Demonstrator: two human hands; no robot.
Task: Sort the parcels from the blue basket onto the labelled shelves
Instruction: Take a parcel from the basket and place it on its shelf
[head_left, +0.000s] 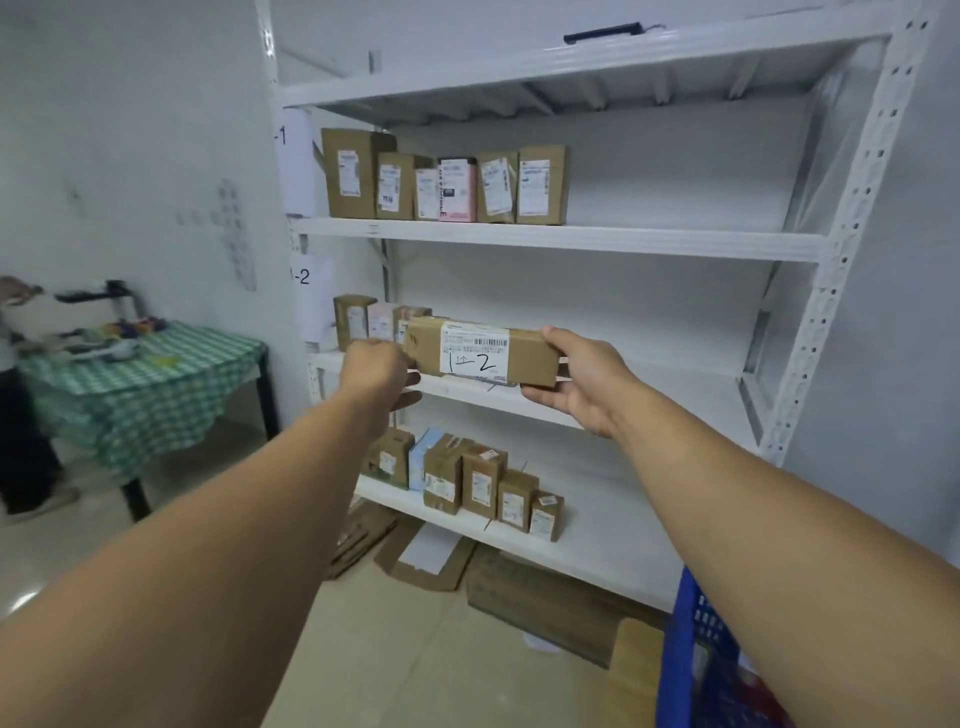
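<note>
A long brown parcel (483, 351) with a white label marked "1-2" is held level in front of the middle shelf (649, 410) of the white rack. My left hand (376, 371) grips its left end and my right hand (582, 382) grips its right end. Paper tags (301, 275) on the rack's left post read "-1" and "-2". Three small parcels (371, 319) stand at the left of the middle shelf, behind the held one. The blue basket (691, 649) shows at the lower right, partly hidden by my right arm.
Several parcels (447, 182) stand on the upper shelf, and several more parcels (467, 478) on the lower shelf. Flattened cardboard (519, 587) lies on the floor under the rack. A table with a green checked cloth (145, 384) stands at the left, a person beside it.
</note>
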